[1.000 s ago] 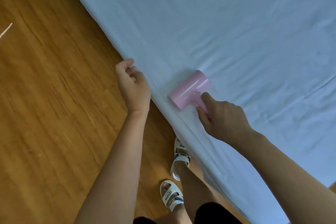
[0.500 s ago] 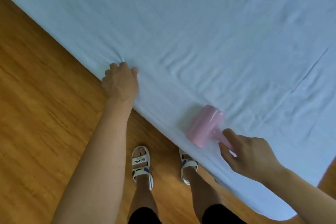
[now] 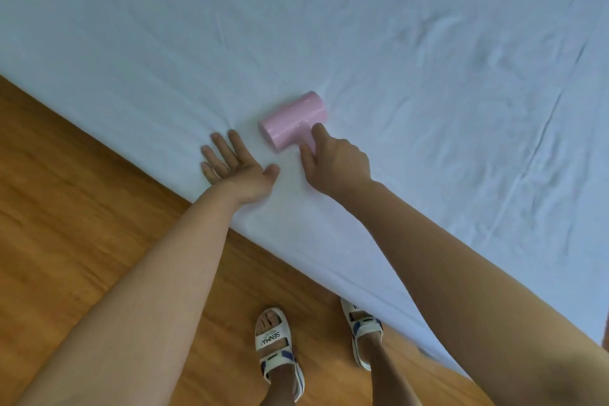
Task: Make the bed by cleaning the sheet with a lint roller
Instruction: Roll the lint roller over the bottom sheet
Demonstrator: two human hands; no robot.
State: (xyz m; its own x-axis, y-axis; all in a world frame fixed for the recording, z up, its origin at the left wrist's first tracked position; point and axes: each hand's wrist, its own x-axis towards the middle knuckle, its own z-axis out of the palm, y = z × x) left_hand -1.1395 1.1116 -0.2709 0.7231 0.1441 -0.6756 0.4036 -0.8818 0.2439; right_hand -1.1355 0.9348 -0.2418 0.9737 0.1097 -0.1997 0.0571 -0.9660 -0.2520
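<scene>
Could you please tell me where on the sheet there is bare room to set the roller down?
The sheet lies bare beyond the pink lint roller, and to its right towards the long crease. It is crowded at the near edge: the left hand lies flat there, and the right hand grips the roller's handle beside it.

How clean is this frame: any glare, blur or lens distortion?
Head view: sharp overall, soft even light; a bright glare streak runs along the lint roller; faint shadows under the left hand and right hand on the sheet; wide-angle stretch enlarges both forearms near the bottom edge.
</scene>
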